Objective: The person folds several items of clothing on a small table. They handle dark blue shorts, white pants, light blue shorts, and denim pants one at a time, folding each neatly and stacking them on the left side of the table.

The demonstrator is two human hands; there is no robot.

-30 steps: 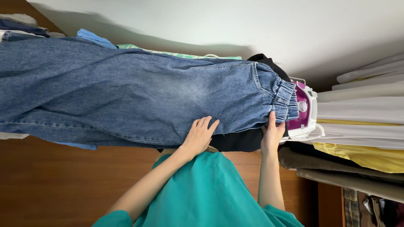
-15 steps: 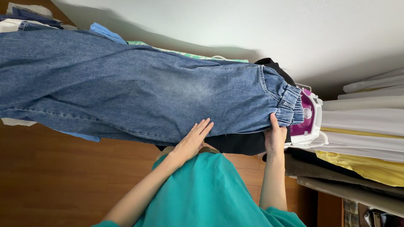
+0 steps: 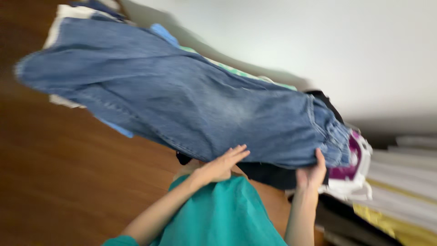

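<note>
A pair of blue denim jeans (image 3: 191,109) lies spread out, slanting from upper left to lower right. My left hand (image 3: 222,165) rests flat against its lower edge near the middle, fingers apart. My right hand (image 3: 312,174) grips the gathered elastic waistband (image 3: 331,136) at the right end, thumb on top. A teal garment (image 3: 223,214) covers my body between my forearms. The frame is motion-blurred.
Other clothes lie under the jeans: light blue and green pieces (image 3: 236,70) behind, a black one (image 3: 268,175) below. A purple and white iron (image 3: 353,166) sits right of the waistband. Stacked folded fabrics, white and yellow (image 3: 400,200), are at the right. Brown wooden floor (image 3: 68,182) fills the left.
The view has tilted and blurred, so the jeans now slant across the frame. Both hands keep their places on the jeans; the left end of the jeans has come into view.
</note>
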